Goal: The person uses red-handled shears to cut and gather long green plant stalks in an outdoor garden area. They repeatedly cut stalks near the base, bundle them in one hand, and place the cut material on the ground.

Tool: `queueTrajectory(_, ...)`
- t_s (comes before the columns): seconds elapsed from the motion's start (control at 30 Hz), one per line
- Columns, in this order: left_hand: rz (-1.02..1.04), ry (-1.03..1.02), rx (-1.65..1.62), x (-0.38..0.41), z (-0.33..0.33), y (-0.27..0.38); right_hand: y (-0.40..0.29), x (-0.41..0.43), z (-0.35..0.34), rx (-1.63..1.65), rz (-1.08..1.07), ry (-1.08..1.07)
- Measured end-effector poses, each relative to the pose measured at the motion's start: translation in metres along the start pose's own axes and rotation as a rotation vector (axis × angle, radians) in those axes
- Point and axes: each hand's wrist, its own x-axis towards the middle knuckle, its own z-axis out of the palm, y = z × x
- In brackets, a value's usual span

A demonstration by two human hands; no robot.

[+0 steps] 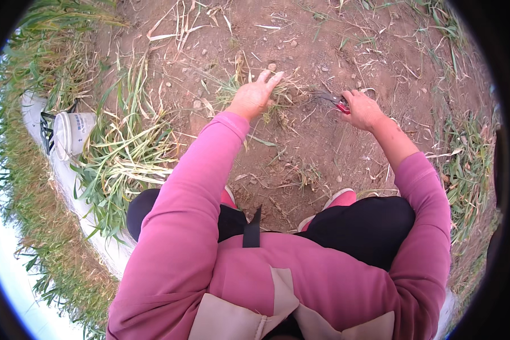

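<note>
My left hand reaches palm down over a low tuft of grass growing in bare brown soil. Its thumb and fingers are spread; whether any stems lie under the palm is hidden. To the right, my right hand is closed around pruning shears with red handles. The dark blades point left, towards the tuft, just above the ground and apart from my left hand. A smaller tuft stands nearer my feet, between two pink shoes.
On the left lie long cut grass stalks beside a white plastic bucket tipped on its side near a pale sheet strip. Tall green plants line the left edge. More grass lies at right. Small stones dot the soil.
</note>
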Motion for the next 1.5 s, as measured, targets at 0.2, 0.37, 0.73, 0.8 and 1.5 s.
queueTrajectory(0.2, -0.071, -0.156, -0.049, 0.043, 0.020, -0.011, 0.014, -0.011, 0.013, 0.013, 0.019, -0.008)
queueTrajectory(0.37, -0.067, -0.428, 0.048, -0.011, 0.041, -0.007, 0.023, -0.013, 0.015, 0.036, 0.028, 0.008)
queueTrajectory(0.73, -0.409, -0.098, 0.228, -0.063, -0.060, -0.121, 0.002, 0.004, 0.008, 0.092, -0.061, 0.048)
queueTrajectory(0.8, -0.470, 0.073, 0.403, -0.105, -0.111, -0.177, 0.008, -0.002, 0.011, 0.102, -0.043, 0.040)
queueTrajectory(1.5, -0.744, -0.023, -0.087, -0.317, -0.114, -0.253, -0.003, 0.008, 0.004, 0.091, 0.037, -0.064)
